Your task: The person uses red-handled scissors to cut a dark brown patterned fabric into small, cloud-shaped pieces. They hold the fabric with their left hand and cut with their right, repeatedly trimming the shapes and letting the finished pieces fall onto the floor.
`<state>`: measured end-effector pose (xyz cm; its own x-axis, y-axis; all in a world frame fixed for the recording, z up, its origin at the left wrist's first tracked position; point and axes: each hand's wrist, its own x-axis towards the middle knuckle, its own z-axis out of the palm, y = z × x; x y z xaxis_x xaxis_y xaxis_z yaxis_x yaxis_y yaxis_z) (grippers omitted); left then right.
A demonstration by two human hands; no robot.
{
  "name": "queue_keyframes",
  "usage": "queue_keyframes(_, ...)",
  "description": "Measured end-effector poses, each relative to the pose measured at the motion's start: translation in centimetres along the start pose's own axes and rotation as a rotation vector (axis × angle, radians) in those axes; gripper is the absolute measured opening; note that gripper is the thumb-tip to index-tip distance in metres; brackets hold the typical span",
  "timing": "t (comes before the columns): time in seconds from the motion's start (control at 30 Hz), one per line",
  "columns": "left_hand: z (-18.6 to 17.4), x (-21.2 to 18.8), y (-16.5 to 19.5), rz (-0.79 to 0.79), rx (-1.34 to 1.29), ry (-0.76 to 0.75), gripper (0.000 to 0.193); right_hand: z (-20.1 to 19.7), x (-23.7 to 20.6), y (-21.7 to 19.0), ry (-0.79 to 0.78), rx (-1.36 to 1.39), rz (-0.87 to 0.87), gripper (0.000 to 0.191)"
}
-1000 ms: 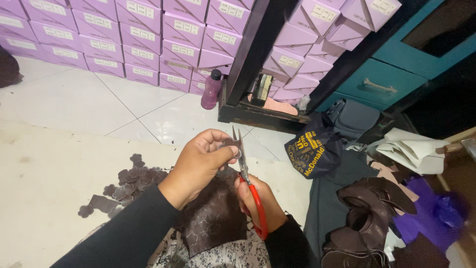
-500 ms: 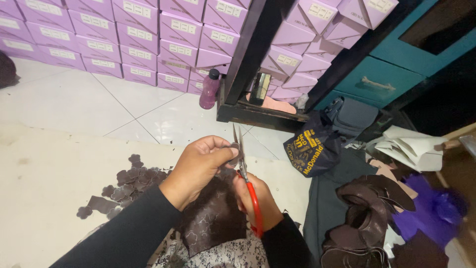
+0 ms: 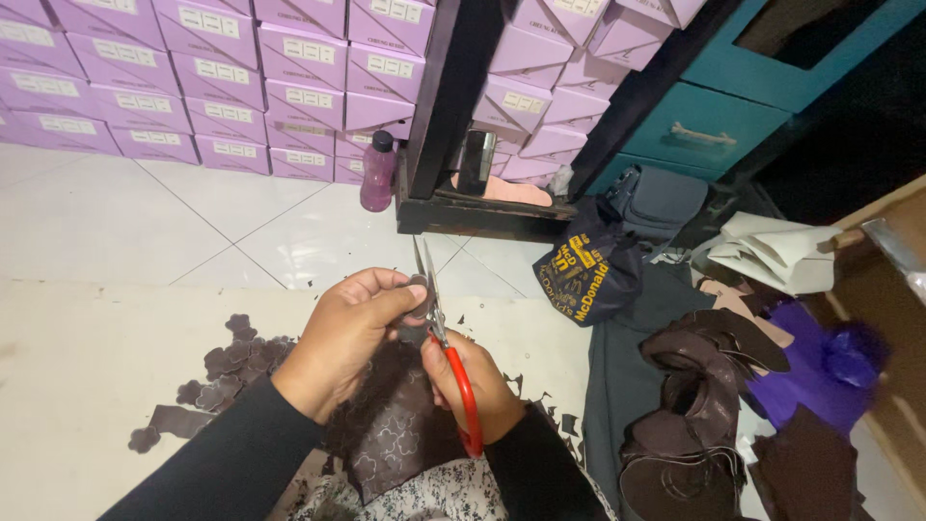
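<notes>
Between the two hands, a small dark-brown piece (image 3: 417, 311) is sitting pinched in the left hand (image 3: 349, 333), while the right hand (image 3: 475, 381) is gripping red-handled scissors (image 3: 446, 349), blades nearly together on it. Compared with a second ago, little is changing: the cut is continuing. Left of the hands, cut shapes (image 3: 217, 371) are lying. Beyond, lilac boxes (image 3: 241, 77) with white labels are standing stacked; a dark bag (image 3: 584, 275) with yellow print is slumping to the right.

Open white tile floor (image 3: 193, 217) ahead-left; dark leather pile (image 3: 694, 405) crowding the right.
</notes>
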<state>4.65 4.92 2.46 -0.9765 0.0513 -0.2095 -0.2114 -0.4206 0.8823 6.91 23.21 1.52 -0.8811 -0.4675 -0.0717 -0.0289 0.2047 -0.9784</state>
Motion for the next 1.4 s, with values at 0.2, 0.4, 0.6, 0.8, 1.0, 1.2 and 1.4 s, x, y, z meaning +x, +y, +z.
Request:
queue_keyframes(0.2,0.1,0.2,-0.3,0.034,-0.062,-0.016,0.015,0.2,0.0,0.6,0.037,0.032,0.018,0.041)
queue_keyframes(0.4,0.1,0.1,0.1,0.014,-0.107,-0.021,0.013,0.8,0.0,1.0,0.079,0.13,0.037,0.04)
queue_keyframes(0.6,-1.2,0.7,0.0,-0.012,0.02,-0.035,0.015,-0.6,0.2,3.9,0.2,0.098,0.098,0.044)
queue_keyframes(0.8,-9.6,4.7,-0.9,0.159,0.755,0.097,0.017,-4.5,1.1,6.8,0.307,0.269,0.047,0.041)
queue_keyframes(1.0,-17.3,5.2,0.8,-0.331,1.454,0.284,0.032,-6.1,1.2,3.7,0.184,0.3,0.011,0.053)
queue_keyframes(1.2,-17.6,5.0,-0.1,-0.104,1.125,0.436,0.029,-3.8,1.2,2.2,0.225,0.34,-0.095,0.048)
queue_keyframes(1.4,-12.6,7.2,-3.8,0.27,1.274,0.163,0.021,-4.6,0.3,1.7,0.366,0.273,-0.1,0.038)
